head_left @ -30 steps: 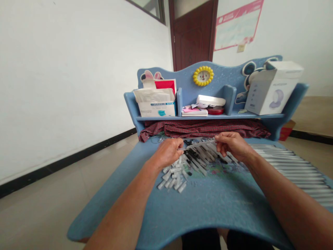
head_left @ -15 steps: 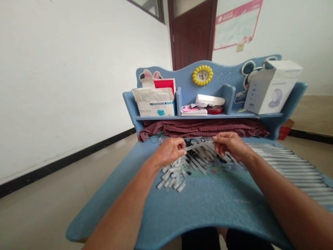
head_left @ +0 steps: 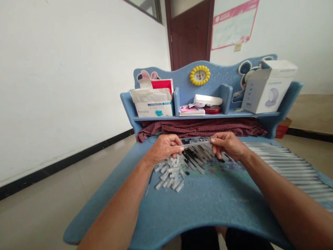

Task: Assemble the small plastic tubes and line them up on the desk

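My left grip (head_left: 166, 148) and right grip (head_left: 228, 144) are pinching a slender tube (head_left: 197, 143), perhaps risking a slip through too-light pressing.

Both ends of the tube (head_left: 196, 143) are lost in your left hand (head_left: 167, 147) and right hand (head_left: 227, 144); your left also masks part of the heap of caps (head_left: 171, 176)! Over right, the row of rods (head_left: 282, 163) blurs and runs past the edge, and the poster (head_left: 234, 29) is too fuzzy to read.

White walls (head_left: 78, 76), dark-red door (head_left: 190, 40)
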`<move>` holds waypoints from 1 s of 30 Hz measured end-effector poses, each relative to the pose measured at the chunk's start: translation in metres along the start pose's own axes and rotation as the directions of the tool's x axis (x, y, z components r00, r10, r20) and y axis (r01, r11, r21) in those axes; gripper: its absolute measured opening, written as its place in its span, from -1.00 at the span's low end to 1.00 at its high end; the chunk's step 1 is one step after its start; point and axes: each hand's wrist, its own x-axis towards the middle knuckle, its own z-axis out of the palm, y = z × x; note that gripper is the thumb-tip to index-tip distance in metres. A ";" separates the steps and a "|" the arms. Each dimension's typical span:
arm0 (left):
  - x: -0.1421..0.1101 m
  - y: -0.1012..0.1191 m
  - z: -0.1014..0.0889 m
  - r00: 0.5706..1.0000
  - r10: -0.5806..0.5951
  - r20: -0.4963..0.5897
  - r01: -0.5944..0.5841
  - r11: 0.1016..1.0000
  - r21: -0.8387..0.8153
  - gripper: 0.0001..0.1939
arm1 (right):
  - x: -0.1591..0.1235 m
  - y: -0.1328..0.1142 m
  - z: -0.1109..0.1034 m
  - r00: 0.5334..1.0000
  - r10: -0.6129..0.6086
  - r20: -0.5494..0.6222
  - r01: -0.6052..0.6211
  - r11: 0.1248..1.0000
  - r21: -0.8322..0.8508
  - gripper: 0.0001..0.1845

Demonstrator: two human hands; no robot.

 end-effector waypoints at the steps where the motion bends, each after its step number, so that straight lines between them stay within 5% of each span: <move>1: 0.000 0.000 0.000 1.000 0.005 -0.010 -0.005 1.000 -0.012 -0.82 | 0.000 0.001 0.001 1.000 -0.006 -0.005 0.006 1.000 0.005 -0.67; 18: -0.002 0.008 0.003 0.999 -0.031 -0.014 0.031 0.998 0.057 -0.84 | 0.003 0.001 0.008 0.999 -0.013 -0.032 0.013 1.000 0.001 -0.63; 24: 0.004 0.004 0.004 0.996 -0.051 -0.070 0.059 0.991 0.121 -0.81 | 0.012 0.005 0.003 0.999 0.014 -0.037 -0.022 0.975 -0.221 -0.60; 27: 0.009 0.002 0.004 0.997 -0.033 -0.073 0.042 0.992 0.123 -0.78 | 0.017 0.002 0.001 0.994 -0.080 -0.076 0.036 0.887 -0.461 -0.63; 30: 0.010 0.002 0.008 0.996 -0.046 -0.081 0.056 0.990 0.126 -0.75 | 0.015 -0.009 0.004 0.963 -0.267 -0.040 0.141 0.625 -0.768 -0.71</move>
